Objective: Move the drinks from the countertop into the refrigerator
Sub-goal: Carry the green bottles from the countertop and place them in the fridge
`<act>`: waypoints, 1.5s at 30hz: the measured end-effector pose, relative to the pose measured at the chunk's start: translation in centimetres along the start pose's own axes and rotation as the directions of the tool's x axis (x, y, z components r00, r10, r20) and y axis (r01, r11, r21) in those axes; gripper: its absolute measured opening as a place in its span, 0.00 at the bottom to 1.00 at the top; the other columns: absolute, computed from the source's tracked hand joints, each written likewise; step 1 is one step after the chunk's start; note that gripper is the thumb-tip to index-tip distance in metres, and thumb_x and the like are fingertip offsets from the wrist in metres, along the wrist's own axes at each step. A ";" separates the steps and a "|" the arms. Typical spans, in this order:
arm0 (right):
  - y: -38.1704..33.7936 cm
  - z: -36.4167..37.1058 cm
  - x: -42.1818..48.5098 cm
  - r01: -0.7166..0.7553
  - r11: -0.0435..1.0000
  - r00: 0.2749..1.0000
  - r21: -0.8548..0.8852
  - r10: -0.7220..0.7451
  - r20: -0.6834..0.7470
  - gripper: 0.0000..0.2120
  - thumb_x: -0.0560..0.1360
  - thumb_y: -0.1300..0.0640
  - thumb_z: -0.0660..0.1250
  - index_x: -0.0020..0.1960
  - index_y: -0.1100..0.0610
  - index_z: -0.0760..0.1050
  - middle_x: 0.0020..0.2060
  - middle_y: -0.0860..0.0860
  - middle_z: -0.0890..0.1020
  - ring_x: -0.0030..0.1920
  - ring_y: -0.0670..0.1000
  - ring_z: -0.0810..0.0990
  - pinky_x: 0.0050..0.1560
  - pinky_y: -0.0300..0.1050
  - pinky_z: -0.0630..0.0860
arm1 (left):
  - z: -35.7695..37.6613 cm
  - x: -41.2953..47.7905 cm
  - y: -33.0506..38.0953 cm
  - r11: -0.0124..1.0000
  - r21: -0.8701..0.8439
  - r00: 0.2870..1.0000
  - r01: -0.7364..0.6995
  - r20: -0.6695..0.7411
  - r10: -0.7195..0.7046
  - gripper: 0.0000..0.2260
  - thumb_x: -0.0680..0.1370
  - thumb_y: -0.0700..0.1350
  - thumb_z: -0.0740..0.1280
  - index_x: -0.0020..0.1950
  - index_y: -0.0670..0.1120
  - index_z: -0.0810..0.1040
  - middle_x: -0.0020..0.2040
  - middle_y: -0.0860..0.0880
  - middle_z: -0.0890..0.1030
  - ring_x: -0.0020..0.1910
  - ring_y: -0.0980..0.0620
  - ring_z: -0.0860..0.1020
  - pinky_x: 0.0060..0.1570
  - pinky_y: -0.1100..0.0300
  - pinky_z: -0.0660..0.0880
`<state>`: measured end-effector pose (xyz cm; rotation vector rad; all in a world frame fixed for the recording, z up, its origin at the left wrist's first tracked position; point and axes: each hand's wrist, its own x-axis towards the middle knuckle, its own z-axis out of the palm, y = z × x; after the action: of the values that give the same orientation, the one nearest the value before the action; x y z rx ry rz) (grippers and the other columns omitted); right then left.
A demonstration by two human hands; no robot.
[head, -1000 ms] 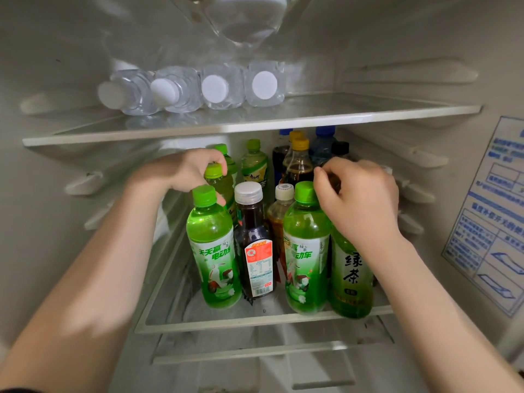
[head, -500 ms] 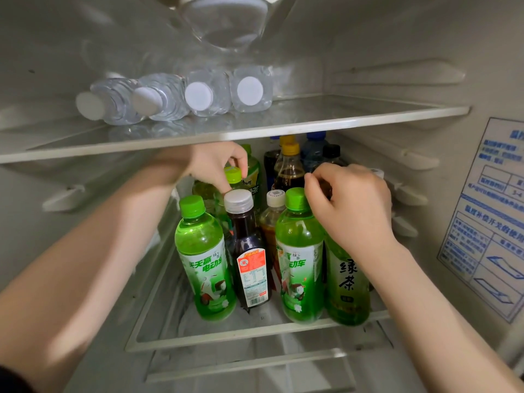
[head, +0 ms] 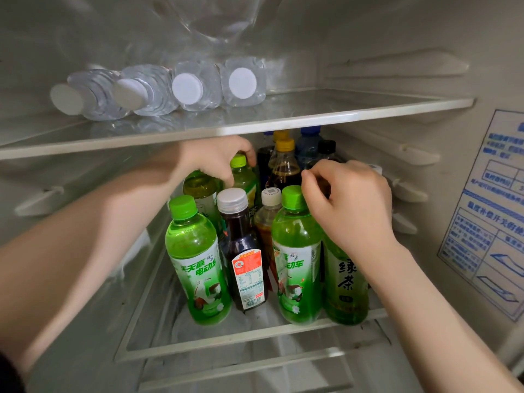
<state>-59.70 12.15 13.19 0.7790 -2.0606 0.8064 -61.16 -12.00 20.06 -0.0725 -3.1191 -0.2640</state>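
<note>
Inside, the left hand (head: 209, 160) curls round a rear green-capped bottle (head: 242, 178); the right hand (head: 350, 202) clasps the tea bottle (head: 344, 279).

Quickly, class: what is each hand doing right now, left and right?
Left hand: grips a green-capped bottle in the second row.
Right hand: grips the green tea bottle by its top.
</note>
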 end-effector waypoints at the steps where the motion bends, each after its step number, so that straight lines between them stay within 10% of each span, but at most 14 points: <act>1: 0.0 0.0 0.0 0.001 1.000 1.000 -0.001 -0.001 -0.003 0.17 0.77 0.49 0.57 0.37 0.57 0.78 0.26 0.49 0.73 0.32 0.51 0.70 0.29 0.44 0.64 | -0.1 0.0 0.0 1.000 0.008 1.000 0.000 -0.007 0.000 0.25 0.65 0.34 0.76 0.59 0.48 0.75 0.43 0.63 0.70 0.35 0.65 0.70 0.30 0.78 0.66; 7: 0.0 0.2 -0.1 0.019 1.000 0.999 -0.004 -0.019 -0.030 0.16 0.76 0.51 0.60 0.34 0.57 0.75 0.24 0.48 0.68 0.31 0.50 0.68 0.28 0.42 0.61 | 0.3 0.0 0.3 0.974 0.226 0.999 -0.011 -0.029 0.018 0.28 0.64 0.44 0.79 0.61 0.47 0.74 0.50 0.52 0.73 0.46 0.52 0.72 0.40 0.61 0.68; 17: 0.0 0.3 -0.1 0.008 1.000 0.999 -0.025 -0.010 -0.044 0.14 0.76 0.52 0.61 0.34 0.56 0.75 0.24 0.46 0.65 0.30 0.48 0.65 0.30 0.33 0.55 | 0.4 1.2 -0.5 0.993 0.114 0.999 -0.029 -0.029 0.032 0.27 0.61 0.38 0.80 0.58 0.46 0.75 0.41 0.61 0.69 0.34 0.63 0.68 0.29 0.75 0.65; 35: 0.0 0.4 0.0 0.013 1.000 0.999 -0.026 -0.014 -0.030 0.16 0.76 0.51 0.60 0.33 0.56 0.73 0.24 0.47 0.67 0.31 0.50 0.68 0.27 0.41 0.59 | 0.9 1.6 -2.2 0.993 0.118 0.996 -0.016 -0.081 0.025 0.29 0.62 0.38 0.79 0.61 0.48 0.75 0.56 0.50 0.76 0.41 0.55 0.73 0.36 0.67 0.68; 38: 0.0 0.4 -0.1 0.017 1.000 0.999 -0.004 -0.017 -0.034 0.16 0.76 0.51 0.59 0.32 0.56 0.73 0.24 0.48 0.68 0.31 0.51 0.69 0.28 0.44 0.64 | 0.5 0.7 -2.1 0.991 -0.082 0.992 0.102 -0.069 -0.108 0.32 0.70 0.37 0.73 0.72 0.47 0.67 0.66 0.46 0.73 0.61 0.46 0.74 0.61 0.56 0.71; 40: 0.0 0.4 0.0 0.020 1.000 0.999 0.003 -0.020 -0.038 0.16 0.76 0.51 0.59 0.33 0.56 0.73 0.25 0.48 0.68 0.31 0.51 0.69 0.29 0.44 0.64 | 0.1 -0.5 -1.8 0.957 -0.223 0.978 0.183 -0.059 -0.201 0.28 0.77 0.39 0.67 0.75 0.46 0.61 0.72 0.46 0.67 0.70 0.48 0.67 0.63 0.65 0.63; 45: 0.2 0.4 -0.1 0.031 1.000 0.999 0.004 -0.031 -0.036 0.16 0.76 0.52 0.60 0.33 0.57 0.73 0.25 0.48 0.68 0.31 0.51 0.68 0.29 0.44 0.63 | 0.7 -7.0 -1.7 0.793 -0.607 0.934 0.052 -0.251 -0.253 0.15 0.80 0.45 0.64 0.66 0.52 0.71 0.67 0.51 0.73 0.67 0.54 0.71 0.71 0.60 0.62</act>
<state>-59.96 11.95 12.90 0.7909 -2.0108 0.8025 -54.22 -13.88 19.00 0.2059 -2.5956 -1.1268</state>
